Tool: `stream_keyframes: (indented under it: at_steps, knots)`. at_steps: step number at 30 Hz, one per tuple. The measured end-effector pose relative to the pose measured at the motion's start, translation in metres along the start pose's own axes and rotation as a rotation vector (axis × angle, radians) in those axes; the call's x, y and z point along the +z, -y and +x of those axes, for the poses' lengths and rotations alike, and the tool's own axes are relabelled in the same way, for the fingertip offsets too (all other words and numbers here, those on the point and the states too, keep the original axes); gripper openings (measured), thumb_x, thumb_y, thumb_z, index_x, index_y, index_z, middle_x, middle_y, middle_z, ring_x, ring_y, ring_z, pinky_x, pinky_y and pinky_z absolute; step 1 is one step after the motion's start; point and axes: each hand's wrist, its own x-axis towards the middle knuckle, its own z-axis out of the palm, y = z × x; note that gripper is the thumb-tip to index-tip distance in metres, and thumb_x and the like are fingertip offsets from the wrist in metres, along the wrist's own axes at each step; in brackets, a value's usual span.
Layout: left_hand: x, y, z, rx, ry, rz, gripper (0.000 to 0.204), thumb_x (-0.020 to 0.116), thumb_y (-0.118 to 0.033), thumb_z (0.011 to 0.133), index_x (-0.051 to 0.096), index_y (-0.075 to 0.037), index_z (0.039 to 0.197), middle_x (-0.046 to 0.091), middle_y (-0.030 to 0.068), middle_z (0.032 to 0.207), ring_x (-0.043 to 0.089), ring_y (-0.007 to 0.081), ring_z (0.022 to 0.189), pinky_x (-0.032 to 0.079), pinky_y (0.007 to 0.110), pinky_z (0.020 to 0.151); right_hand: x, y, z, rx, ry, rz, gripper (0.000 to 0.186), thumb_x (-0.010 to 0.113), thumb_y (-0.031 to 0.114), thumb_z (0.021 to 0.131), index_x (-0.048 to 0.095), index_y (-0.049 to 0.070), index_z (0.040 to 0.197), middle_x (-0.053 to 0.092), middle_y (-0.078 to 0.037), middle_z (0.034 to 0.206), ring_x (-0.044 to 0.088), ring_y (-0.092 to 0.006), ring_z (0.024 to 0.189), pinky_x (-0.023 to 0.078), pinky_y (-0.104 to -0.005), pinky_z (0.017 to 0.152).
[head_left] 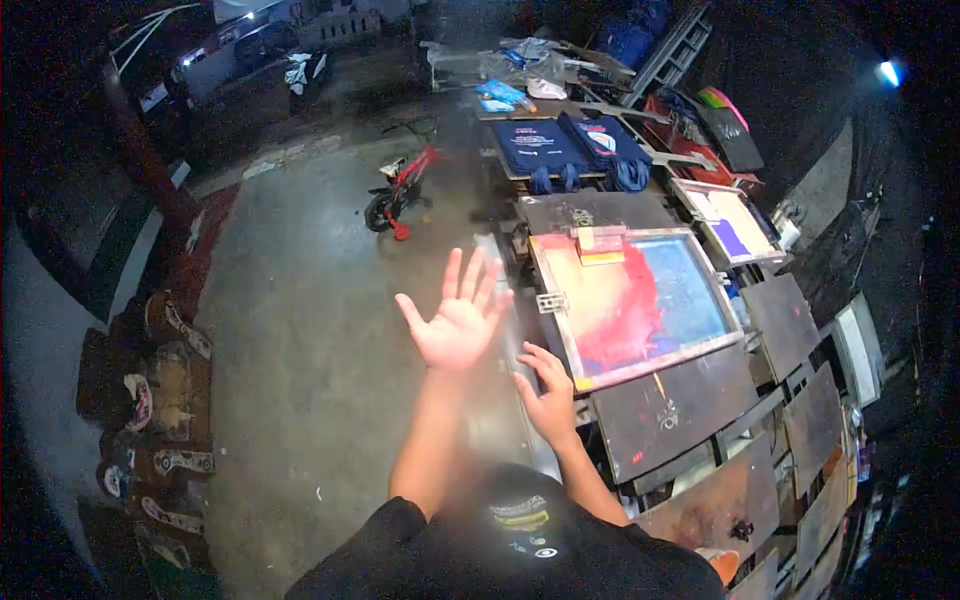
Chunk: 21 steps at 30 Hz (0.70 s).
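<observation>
My left hand (458,325) is raised over the floor with its palm turned up and its fingers spread, holding nothing. Lower and to its right, my right hand (550,400) has loosely curled fingers set apart, with nothing in them. It is nearest to the lower left corner of a screen-printing frame (566,335); whether it touches cannot be told. Red, yellowish and blue ink covers the mesh in that frame. A squeegee (601,243) rests at the frame's far edge, and a metal clamp (552,302) sits on its left side.
Dark printing boards (675,410) run along the right. Navy tote bags (540,150) lie beyond the frame. A smaller screen frame (735,225) with purple ink stands farther right. A child's red bicycle (395,195) is on the floor ahead. Wooden furniture (180,390) stands at left.
</observation>
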Motion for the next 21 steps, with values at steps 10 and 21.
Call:
stream_keyframes:
  at_steps: [10,21]
  knots:
    - [-0.024,0.013,0.027,-0.269,-0.022,-0.054,0.105,0.027,-0.087,0.082,0.021,-0.014,0.157,0.012,0.0126,0.165,0.013,0.0375,0.150,0.016,0.061,0.117,0.064,0.021,0.026,0.451,-0.040,0.509,0.038,0.071,0.014,0.088,0.060,-0.004,0.120,0.066,-0.007,0.108,0.062,-0.0137,0.097,0.049,-0.0293,0.086]
    - [-0.058,0.018,0.077,-0.374,-0.068,-0.059,0.104,0.029,-0.087,0.082,0.023,-0.015,0.157,0.009,0.0127,0.165,0.013,0.0353,0.151,0.015,0.059,0.118,0.062,-0.029,0.064,0.328,-0.067,0.109,0.024,0.061,0.019,0.094,0.065,-0.005,0.097,0.062,-0.016,0.079,0.059,-0.0172,0.075,0.046,-0.0333,0.069]
